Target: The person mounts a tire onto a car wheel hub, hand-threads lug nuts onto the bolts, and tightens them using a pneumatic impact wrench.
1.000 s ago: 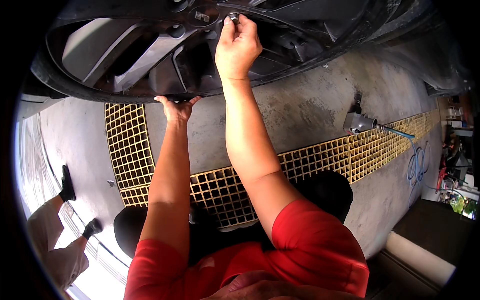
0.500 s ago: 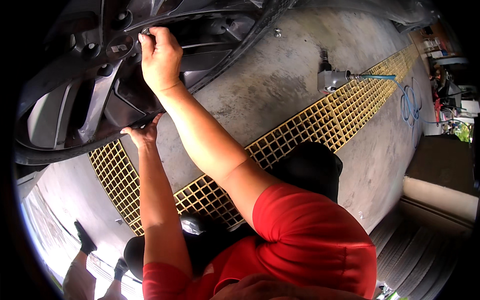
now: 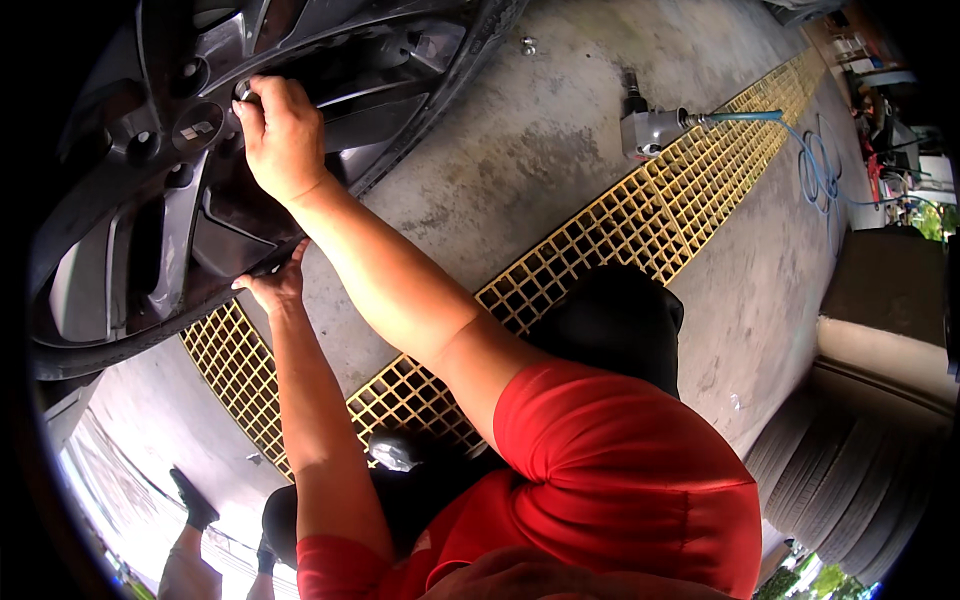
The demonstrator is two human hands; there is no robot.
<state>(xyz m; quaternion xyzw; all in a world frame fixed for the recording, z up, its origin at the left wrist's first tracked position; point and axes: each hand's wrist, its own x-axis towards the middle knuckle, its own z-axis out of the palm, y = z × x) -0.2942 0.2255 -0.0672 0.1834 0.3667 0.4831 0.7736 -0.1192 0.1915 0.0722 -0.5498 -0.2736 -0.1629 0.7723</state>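
Observation:
A dark grey alloy wheel (image 3: pixel 225 245) with its black tire (image 3: pixel 420 140) fills the upper left. My right hand (image 3: pixel 283 140) is closed at the hub, its thumb and fingers pinching a metal lug nut (image 3: pixel 243 90) at one of the bolt holes beside the round centre cap (image 3: pixel 198 127). Other bolt holes around the cap show in the spokes. Down at the tire's lower edge, my left hand (image 3: pixel 276 286) grips the rubber from below, thumb and fingers spread apart along it; part of the fingers is hidden.
An impact wrench (image 3: pixel 650 130) lies on the concrete floor, joined to a blue air hose (image 3: pixel 818 175). Small metal nuts (image 3: pixel 528 45) rest near the tire. Yellow grating (image 3: pixel 600 230) crosses the floor. Stacked tires (image 3: pixel 840 480) stand at lower right; another person's foot (image 3: pixel 193 498) is at lower left.
The wheel and both my hands appear further left and slightly lower in the picture. My right hand still pinches the nut at the hub, and my left stays under the tire.

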